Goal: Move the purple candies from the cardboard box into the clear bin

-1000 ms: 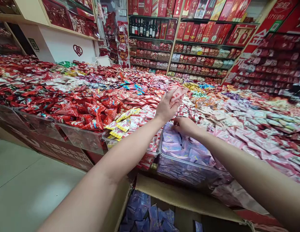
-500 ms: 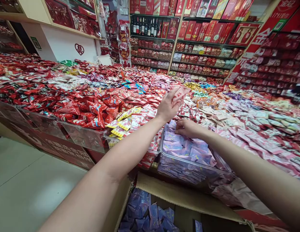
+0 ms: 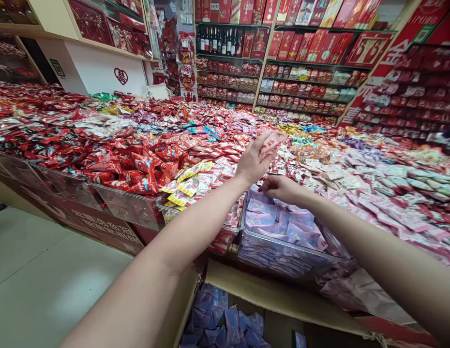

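My left hand (image 3: 254, 158) is closed around a pink candy packet (image 3: 274, 141), raised above the heaped sweets. My right hand (image 3: 281, 190) is just below it, over the back of a clear plastic bin (image 3: 283, 243). Its fingers are curled together, and whatever may be in them is hidden. Inside the bin, purple candy packets (image 3: 279, 220) lie in neat layers. Red-and-white candy packets (image 3: 283, 166) lie behind both hands.
An open cardboard box (image 3: 276, 290) below the bin contains loose purple packets (image 3: 225, 319). Yellow packets (image 3: 187, 186) and red packets (image 3: 138, 166) fill bins to the left. Pale pink packets (image 3: 381, 205) spread to the right. Shelves (image 3: 301, 60) with red boxes stand behind.
My right hand has lifted slightly and shifted a little left towards the bin's back corner. The left hand has stayed nearly in place with the pink packet.
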Available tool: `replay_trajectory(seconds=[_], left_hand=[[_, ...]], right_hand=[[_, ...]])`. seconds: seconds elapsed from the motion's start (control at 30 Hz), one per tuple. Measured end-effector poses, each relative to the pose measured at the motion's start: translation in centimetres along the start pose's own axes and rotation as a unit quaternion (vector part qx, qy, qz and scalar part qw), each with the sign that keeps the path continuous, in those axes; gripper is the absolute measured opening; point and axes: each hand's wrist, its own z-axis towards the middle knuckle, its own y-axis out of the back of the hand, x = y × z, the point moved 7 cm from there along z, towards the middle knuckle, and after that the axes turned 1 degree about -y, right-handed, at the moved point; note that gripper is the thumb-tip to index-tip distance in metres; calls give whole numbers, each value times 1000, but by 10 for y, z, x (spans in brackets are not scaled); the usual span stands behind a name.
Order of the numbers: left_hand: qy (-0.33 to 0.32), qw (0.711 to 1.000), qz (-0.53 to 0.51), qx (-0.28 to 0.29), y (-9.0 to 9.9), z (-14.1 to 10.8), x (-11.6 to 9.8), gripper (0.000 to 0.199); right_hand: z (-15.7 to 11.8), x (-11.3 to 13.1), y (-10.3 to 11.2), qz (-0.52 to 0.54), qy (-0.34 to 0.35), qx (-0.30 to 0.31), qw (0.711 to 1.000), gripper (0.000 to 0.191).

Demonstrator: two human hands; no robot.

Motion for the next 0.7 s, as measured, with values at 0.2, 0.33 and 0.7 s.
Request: replay_trajectory(seconds=[0.2, 0.33, 0.7], left_hand=[[3, 1000, 2, 4, -1, 0, 0, 46], [-1, 1000, -2, 6, -3, 0, 1, 47], [8, 1000, -9, 9, -1, 0, -4, 48]], right_hand=[[6, -7, 0, -133, -41, 0, 990, 13], [5, -5, 2, -164, -62, 30, 984, 13], [8, 10, -10, -100, 1, -2, 995, 24]])
